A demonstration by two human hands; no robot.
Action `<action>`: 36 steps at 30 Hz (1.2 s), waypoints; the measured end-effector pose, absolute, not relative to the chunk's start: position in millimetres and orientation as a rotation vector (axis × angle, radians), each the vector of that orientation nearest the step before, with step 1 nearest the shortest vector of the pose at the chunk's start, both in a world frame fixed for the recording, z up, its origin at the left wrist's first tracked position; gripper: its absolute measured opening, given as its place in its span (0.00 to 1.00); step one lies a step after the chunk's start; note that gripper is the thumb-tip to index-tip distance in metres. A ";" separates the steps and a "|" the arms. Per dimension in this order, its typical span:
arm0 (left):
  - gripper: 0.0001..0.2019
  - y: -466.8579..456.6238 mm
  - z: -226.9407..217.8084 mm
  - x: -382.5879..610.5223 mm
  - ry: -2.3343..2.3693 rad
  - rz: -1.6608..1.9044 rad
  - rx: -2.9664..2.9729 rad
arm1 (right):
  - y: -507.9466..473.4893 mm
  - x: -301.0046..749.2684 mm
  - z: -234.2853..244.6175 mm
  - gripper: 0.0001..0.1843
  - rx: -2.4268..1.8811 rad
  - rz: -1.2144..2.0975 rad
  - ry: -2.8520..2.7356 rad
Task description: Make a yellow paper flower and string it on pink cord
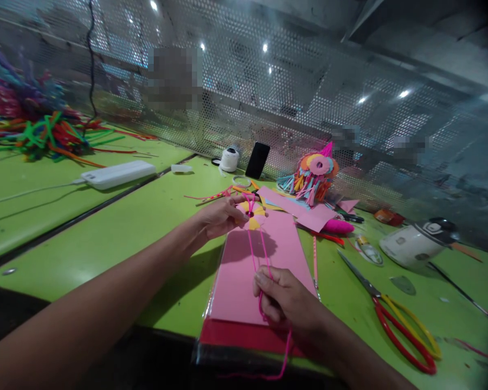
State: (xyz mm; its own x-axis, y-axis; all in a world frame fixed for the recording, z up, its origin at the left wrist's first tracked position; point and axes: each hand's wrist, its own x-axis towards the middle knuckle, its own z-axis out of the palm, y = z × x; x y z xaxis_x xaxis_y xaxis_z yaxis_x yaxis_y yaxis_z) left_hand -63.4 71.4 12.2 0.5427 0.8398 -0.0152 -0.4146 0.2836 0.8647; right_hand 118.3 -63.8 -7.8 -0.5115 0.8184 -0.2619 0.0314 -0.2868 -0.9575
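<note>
In the head view my left hand (226, 215) pinches a pink and yellow scalloped paper disc (257, 221) at its left side. Bright pink yarn (252, 244) loops over the fingers near the disc's dark centre hole. Two strands run from there down towards me into my right hand (282, 295), whose fingers are closed round them. A loose tail of the yarn hangs below this hand, past the table's front edge. Under both hands lies a stack of pink paper sheets (239, 287), with a red layer and clear plastic showing at its front.
Red and yellow handled scissors (402, 325) lie open at the right, near a white mug (406, 244). Behind stand a phone (257, 160), a white spool (229, 160) and a fringed paper ornament (315, 170). A white power bank (120, 174) and pipe cleaners (51, 135) are left.
</note>
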 end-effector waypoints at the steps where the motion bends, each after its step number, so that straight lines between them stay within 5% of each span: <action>1: 0.26 71.6 12.2 -63.5 0.537 0.896 0.942 | -63.9 118.0 -7.8 0.16 -1.084 1.852 -1.403; 11: 0.16 68.9 14.1 -55.8 0.603 0.969 0.788 | -57.7 120.5 -11.1 0.16 -1.138 1.870 -1.361; 36: 0.15 97.8 -4.8 -71.9 0.690 1.005 0.846 | -94.8 190.7 18.0 0.20 -1.409 1.546 -1.554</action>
